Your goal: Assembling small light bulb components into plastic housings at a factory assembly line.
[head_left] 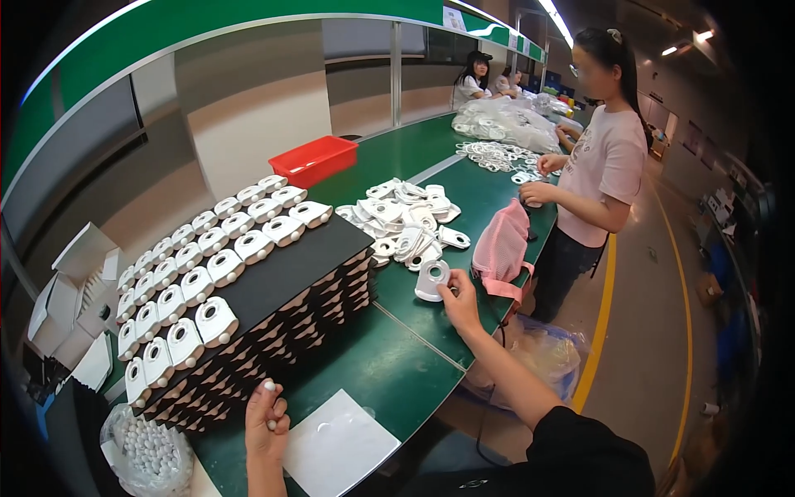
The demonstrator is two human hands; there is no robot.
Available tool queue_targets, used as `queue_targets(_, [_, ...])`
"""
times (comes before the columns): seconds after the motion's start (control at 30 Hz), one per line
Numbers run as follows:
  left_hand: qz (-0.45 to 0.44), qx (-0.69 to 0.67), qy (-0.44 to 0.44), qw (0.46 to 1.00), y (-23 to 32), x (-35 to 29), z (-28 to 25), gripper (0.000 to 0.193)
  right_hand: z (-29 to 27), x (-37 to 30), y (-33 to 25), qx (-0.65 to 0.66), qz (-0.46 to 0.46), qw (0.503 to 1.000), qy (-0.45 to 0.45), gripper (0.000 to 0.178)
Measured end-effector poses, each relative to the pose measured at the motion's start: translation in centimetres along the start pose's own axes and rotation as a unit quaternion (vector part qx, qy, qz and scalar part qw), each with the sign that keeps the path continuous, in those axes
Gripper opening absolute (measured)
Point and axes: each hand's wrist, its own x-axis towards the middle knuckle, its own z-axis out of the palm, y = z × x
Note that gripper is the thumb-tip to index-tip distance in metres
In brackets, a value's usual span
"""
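Note:
Between the thumb and forefinger of my left hand (265,424) is a small white ball (269,386); a second one shows among the curled fingers. My right hand (464,301) grips a flat white plastic piece (429,287) with a round hole, held up over the green table. Just beyond it lies a loose pile of similar white pieces (406,217). To the left rises a stack of black foam trays (286,286), its top set with rows of white pieces (197,286), many showing a ball at one end. An open plastic bag of white balls (147,451) sits at lower left.
A white sheet (341,443) lies on the green table (397,352) by my left hand. Behind the pile stands a red bin (315,161). A pink mesh bag (503,244) rests at the right edge, near a co-worker (604,157) handling white parts. Cardboard boxes (83,286) are far left.

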Motion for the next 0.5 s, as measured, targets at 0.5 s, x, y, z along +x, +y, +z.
queue_targets(0.5, [0.019,0.005,-0.004,1.000,-0.3,0.2,-0.9,0.014,0.1,-0.1,-0.6,-0.001,-0.001,1.000,0.017,0.020])
